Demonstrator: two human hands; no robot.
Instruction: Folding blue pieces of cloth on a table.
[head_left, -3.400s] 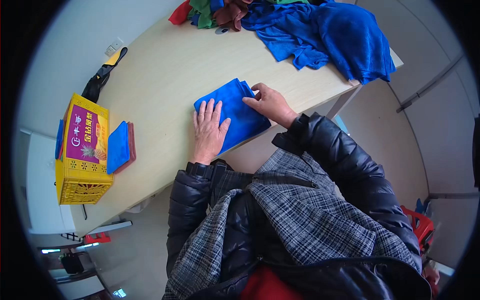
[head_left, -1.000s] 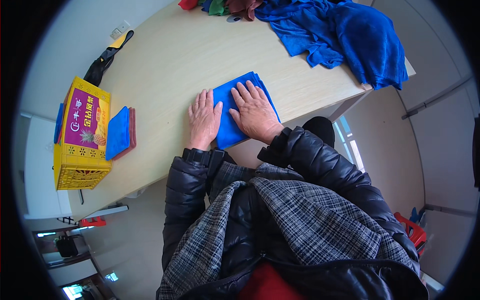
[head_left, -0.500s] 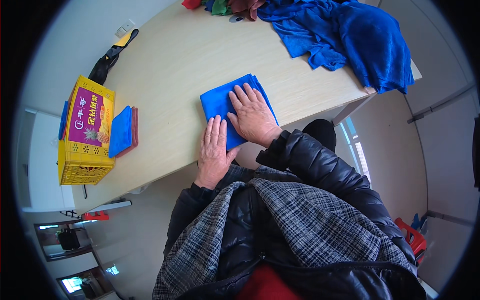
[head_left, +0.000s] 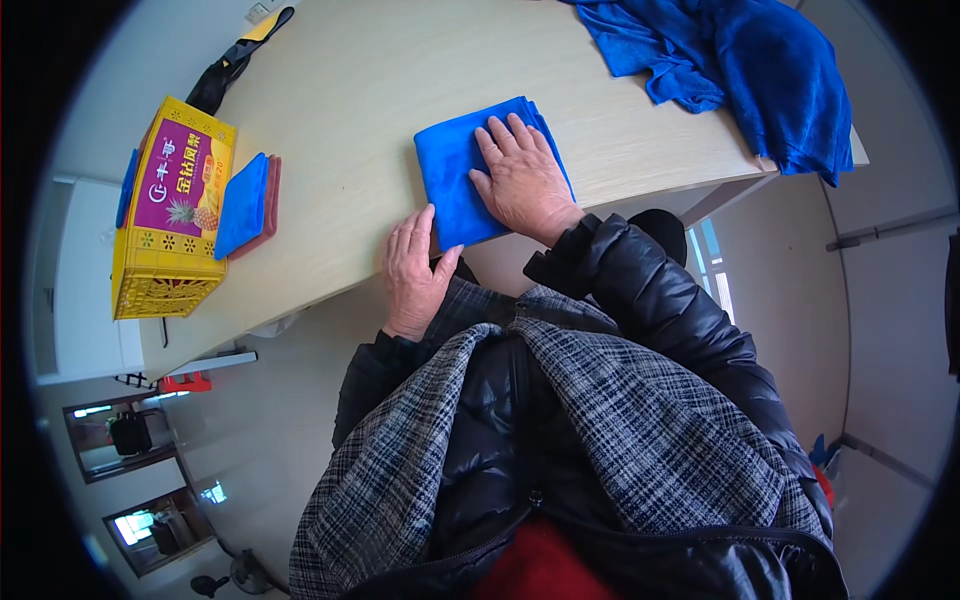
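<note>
One folded blue cloth (head_left: 455, 170) lies flat on the table (head_left: 350, 150), at its near edge and in front of the person. Several folded layers show along its right edge, too closely stacked to count.

Two hands are at this cloth. The right hand (head_left: 528, 182) rests palm down on its right half, fingers slightly spread and pinching nothing. The left hand (head_left: 413, 270) is at the near left corner, its four fingers side by side along the cloth's left edge and its thumb held apart at the near edge, so that the corner lies between them; the hand is not closed around it.

To the left, two more folded cloths stand tilted beside one yellow crate (head_left: 170, 280): one blue piece (head_left: 240, 205) and one reddish-brown piece (head_left: 270, 212) just right of it. The crate carries one purple panel (head_left: 170, 190) on the side toward the table. On the crate's left side a strip of blue (head_left: 127, 188) shows, mostly hidden.

Far left, beyond the crate, lies one black and yellow object (head_left: 228, 68). Far right, one loose blue heap (head_left: 770, 80) hangs over the table's edge; its pieces cannot be counted.
</note>
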